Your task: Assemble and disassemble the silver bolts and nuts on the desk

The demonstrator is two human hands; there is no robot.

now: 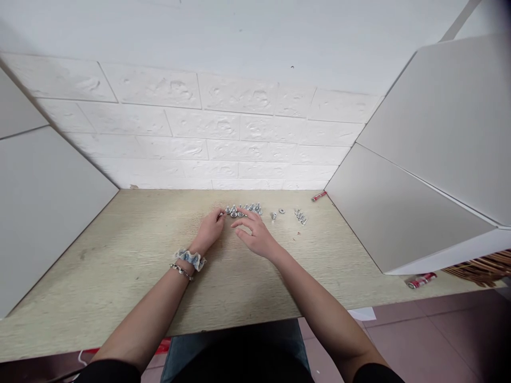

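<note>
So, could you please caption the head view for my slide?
Left hand and right hand rest by small metal screws on a desk.

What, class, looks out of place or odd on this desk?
One red cylinder lies in the back corner by the wall. A second red cylinder lies at the right edge of the desk below the white panel. Both lie apart from the metal fasteners at the left hand and right hand.

No text could be read. A red-and-white cylinder (319,196) at the desk's (120,255) back right corner and a second cylinder (421,280) by its right edge carried print too small to make out; the metal fasteners (243,210) showed no legible marks.
</note>
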